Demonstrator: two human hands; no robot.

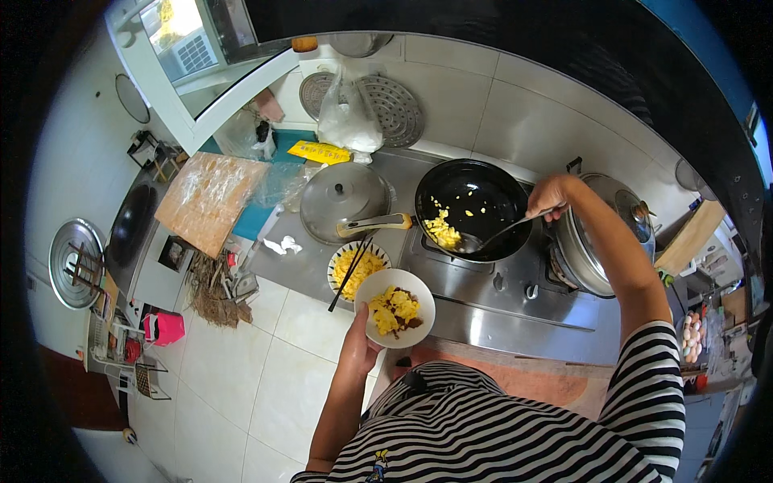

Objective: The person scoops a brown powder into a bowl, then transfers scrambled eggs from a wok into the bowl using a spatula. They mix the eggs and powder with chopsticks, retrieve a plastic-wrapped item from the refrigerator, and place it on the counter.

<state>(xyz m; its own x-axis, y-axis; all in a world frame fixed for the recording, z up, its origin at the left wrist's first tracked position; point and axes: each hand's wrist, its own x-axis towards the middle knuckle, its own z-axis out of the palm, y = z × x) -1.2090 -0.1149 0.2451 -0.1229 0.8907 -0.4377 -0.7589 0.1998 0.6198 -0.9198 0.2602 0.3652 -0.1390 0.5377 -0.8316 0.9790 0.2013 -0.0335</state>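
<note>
My left hand grips a white bowl by its side, in front of the counter. Scrambled egg lies in it over something brown. My right hand holds the handle of a metal spatula, whose head rests low in a black wok on the gas stove. Pieces of scrambled egg sit beside the spatula head, with small bits stuck higher on the wok wall. Behind the white bowl stands a patterned bowl of yellow egg, partly hidden, with dark chopsticks across it.
A lidded pan is left of the wok, near its pale handle. At right stands a large steel pot with a lid. A wooden board under plastic film lies at the left. The stove knob faces me.
</note>
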